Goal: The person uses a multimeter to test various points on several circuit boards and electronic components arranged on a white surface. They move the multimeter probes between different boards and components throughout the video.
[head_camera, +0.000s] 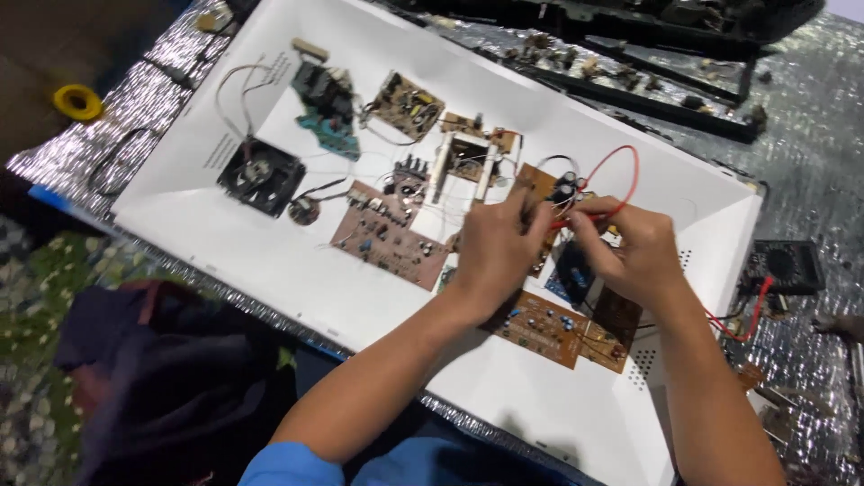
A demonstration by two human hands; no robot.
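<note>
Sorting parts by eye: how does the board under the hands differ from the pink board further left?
The board under the hands is orange-brown and partly covered by the left hand and right hand; the pink board lies untouched and in full view. The pink board looks larger. Both lie flat on the white panel, components up.

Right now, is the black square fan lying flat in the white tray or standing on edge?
Lying flat. The black fan shows its round hub and blades face-up on the white tray, away from both hands.
</note>
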